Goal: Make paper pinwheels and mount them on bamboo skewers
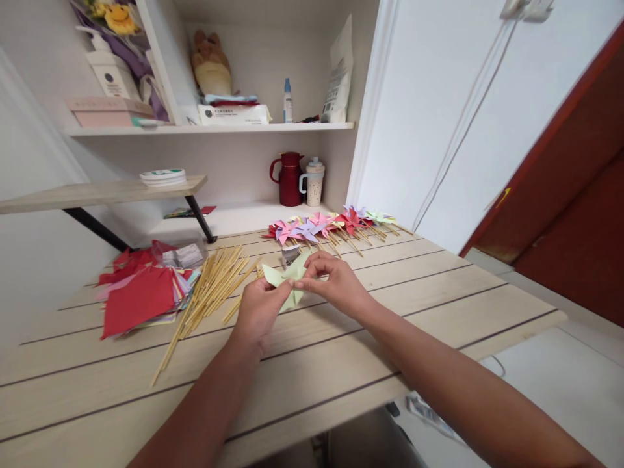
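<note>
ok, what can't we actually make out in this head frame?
Head view, the only one:
- Middle of the green paper: covered by the fingers of the left hand and right hand, so the fold is hidden.
- Small pale object behind the paper: partly hidden by it, unclear what it is.
- Labels on the bottle and bag on the shelf: too small to read.
- Stack of coloured sheets: only the red top sheet shows fully.

Pale green paper piece [287, 286] in my fingers [285, 290] looks thin, matt, creased. Surface [439, 286] is light wood planks w/ smooth matt finish; sticks [209, 292] look like bare wood, red paper sheets [139, 299] matt.
</note>
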